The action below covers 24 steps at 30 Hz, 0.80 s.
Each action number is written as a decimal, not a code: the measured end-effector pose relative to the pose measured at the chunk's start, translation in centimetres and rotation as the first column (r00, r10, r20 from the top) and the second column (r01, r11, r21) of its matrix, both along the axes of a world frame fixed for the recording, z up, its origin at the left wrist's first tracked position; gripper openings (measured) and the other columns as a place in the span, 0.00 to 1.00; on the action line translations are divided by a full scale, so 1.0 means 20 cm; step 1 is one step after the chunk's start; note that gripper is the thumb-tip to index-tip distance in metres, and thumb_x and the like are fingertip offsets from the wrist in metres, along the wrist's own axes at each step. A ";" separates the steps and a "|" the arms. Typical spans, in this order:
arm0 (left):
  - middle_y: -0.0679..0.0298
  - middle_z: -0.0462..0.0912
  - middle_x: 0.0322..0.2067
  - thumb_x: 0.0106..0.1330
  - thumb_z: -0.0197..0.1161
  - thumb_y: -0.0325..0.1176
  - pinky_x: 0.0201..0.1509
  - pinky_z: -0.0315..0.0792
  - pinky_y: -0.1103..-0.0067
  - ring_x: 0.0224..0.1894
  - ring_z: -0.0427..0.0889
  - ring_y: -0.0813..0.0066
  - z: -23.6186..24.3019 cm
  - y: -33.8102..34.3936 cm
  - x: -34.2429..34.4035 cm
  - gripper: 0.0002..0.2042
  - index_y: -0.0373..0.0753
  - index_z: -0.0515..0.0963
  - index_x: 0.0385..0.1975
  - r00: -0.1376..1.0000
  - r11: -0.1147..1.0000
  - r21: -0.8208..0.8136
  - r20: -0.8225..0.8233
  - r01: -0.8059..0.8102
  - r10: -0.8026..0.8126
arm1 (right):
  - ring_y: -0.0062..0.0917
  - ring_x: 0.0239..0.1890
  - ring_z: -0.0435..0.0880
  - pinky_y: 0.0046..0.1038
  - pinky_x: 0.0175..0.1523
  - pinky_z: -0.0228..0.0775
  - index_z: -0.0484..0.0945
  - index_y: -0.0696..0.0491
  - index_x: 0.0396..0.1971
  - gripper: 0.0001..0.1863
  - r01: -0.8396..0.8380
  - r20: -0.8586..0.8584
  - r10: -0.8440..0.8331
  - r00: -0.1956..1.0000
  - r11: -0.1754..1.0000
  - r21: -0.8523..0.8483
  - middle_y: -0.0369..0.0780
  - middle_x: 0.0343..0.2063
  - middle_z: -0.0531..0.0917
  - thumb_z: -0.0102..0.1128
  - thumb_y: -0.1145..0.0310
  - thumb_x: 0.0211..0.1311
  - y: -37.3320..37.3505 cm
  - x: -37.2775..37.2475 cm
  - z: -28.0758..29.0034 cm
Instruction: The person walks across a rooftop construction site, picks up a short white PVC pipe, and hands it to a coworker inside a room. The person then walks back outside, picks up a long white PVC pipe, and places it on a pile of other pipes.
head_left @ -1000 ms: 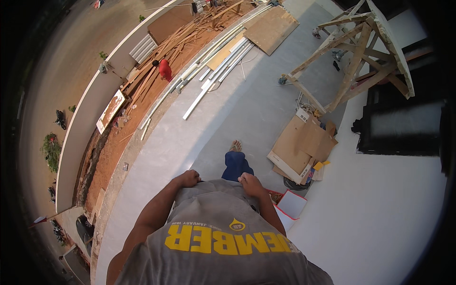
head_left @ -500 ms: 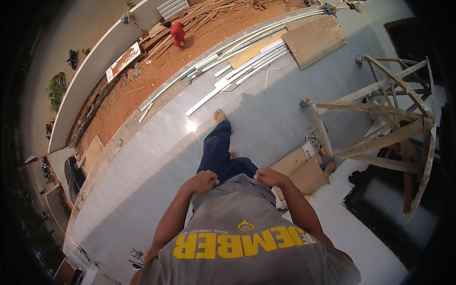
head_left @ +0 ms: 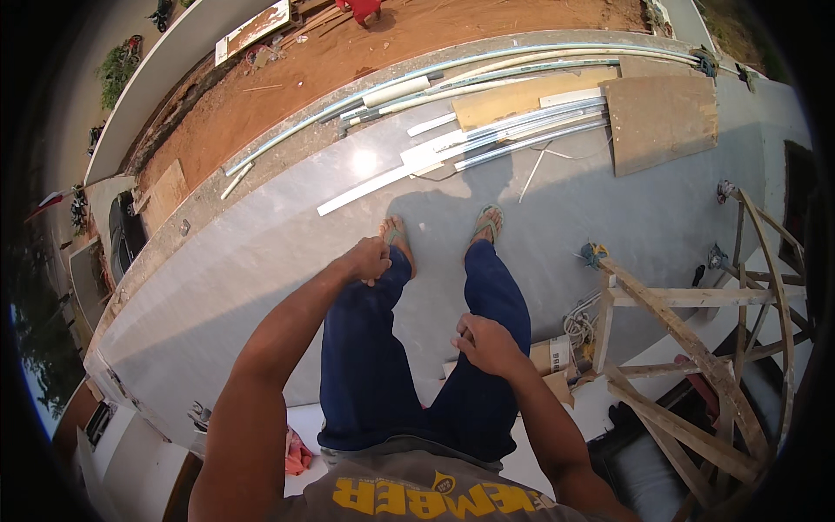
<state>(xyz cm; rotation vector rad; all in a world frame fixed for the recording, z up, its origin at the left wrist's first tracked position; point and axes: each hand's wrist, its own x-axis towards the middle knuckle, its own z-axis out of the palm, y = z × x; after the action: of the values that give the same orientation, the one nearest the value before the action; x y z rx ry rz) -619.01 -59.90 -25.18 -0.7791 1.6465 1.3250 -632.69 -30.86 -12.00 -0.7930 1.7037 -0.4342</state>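
Note:
My left hand (head_left: pixel 370 259), its fingers loosely curled, hangs in front of my left knee. Over my right thigh is my right hand (head_left: pixel 489 344), also curled, with nothing visible in it. Whether either hand touches the dark blue trousers (head_left: pixel 365 374) I cannot tell. My sandalled feet stand apart on the grey floor (head_left: pixel 261 287). Just beyond them lie long white bars (head_left: pixel 383 187) and silvery metal bars (head_left: pixel 531 143). Behind these are a tan board (head_left: pixel 504 107) and several pale pipes (head_left: pixel 470 87).
A brown wooden sheet (head_left: pixel 665 122) lies at the back right. On the right stands a wooden trestle frame (head_left: pixel 696 300) with cloth-wrapped ends, beside coiled white cord (head_left: pixel 581 326) and cardboard (head_left: pixel 550 355). Past the floor's edge, a person in red (head_left: pixel 361 10) is on the earth below.
Both hands have left the shirt hem and moved forward over my legs. My feet now stand side by side, and the view has turned so the bars are straight ahead.

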 end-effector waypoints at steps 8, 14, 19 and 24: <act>0.46 0.86 0.40 0.59 0.68 0.30 0.54 0.77 0.64 0.47 0.85 0.48 -1.23 -0.71 -0.75 0.13 0.31 0.82 0.40 0.884 0.668 -0.688 -0.458 -0.283 -0.098 | 0.34 0.33 0.86 0.32 0.39 0.77 0.76 0.57 0.44 0.12 0.402 0.365 -0.363 0.857 0.915 -0.035 0.44 0.32 0.84 0.63 0.65 0.69 -0.39 -0.04 -0.62; 0.46 0.80 0.51 0.55 0.77 0.38 0.60 0.75 0.63 0.54 0.81 0.48 -1.64 -1.05 -1.15 0.25 0.34 0.79 0.51 0.829 0.406 -0.868 -0.437 -0.287 -0.349 | 0.29 0.34 0.87 0.30 0.38 0.79 0.76 0.57 0.48 0.14 0.338 0.510 -0.172 0.843 0.907 -0.252 0.46 0.39 0.83 0.62 0.65 0.70 -0.43 -0.30 -0.86; 0.49 0.81 0.48 0.52 0.80 0.45 0.57 0.75 0.62 0.53 0.81 0.49 -1.78 -1.17 -1.21 0.29 0.35 0.79 0.50 0.844 0.497 -0.843 -0.409 -0.204 -0.347 | 0.26 0.31 0.87 0.27 0.37 0.79 0.78 0.60 0.46 0.13 0.410 0.283 -0.333 0.899 0.866 -0.285 0.45 0.38 0.83 0.66 0.68 0.68 -0.45 -0.43 -1.12; 0.48 0.82 0.46 0.51 0.80 0.41 0.57 0.75 0.62 0.50 0.82 0.48 -1.85 -1.18 -1.19 0.27 0.33 0.79 0.47 0.808 0.520 -0.830 -0.440 -0.199 -0.392 | 0.27 0.33 0.86 0.27 0.37 0.79 0.77 0.58 0.47 0.14 0.328 0.258 -0.241 0.936 0.864 -0.383 0.45 0.37 0.82 0.68 0.68 0.67 -0.47 -0.39 -1.19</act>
<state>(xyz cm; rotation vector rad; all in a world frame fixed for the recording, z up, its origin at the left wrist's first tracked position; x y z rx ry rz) -642.81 -83.59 -62.22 -0.8126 2.9183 0.5633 -640.51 -40.29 -35.90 -0.7686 1.5563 -1.0841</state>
